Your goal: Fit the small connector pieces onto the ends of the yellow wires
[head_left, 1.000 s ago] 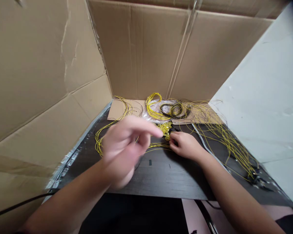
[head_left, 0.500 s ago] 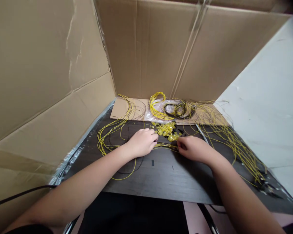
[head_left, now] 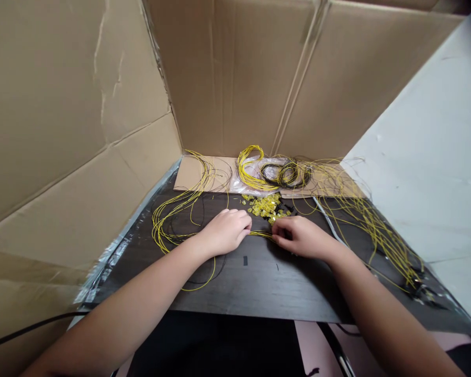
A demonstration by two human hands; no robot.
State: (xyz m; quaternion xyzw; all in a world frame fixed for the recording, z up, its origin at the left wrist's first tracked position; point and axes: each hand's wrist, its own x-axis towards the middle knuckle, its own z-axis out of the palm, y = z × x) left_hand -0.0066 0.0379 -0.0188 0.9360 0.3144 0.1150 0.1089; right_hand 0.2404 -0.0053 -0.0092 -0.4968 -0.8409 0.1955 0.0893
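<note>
At centre frame, left hand point(head_left: 225, 230) and right hand point(head_left: 300, 236) each pinch closed on a yellow wire strand point(head_left: 261, 234), stretched left-to-right just above the dark surface point(head_left: 259, 283), below yellow pieces point(head_left: 265, 205).

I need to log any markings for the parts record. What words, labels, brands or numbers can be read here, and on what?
None can be read.
Cardboard walls: plain, no print visible.
Table: a small dark mark, no legible text.
Yellow wires and small yellow pieces, by the left hand and right hand: any markings are too small to tell.
</note>
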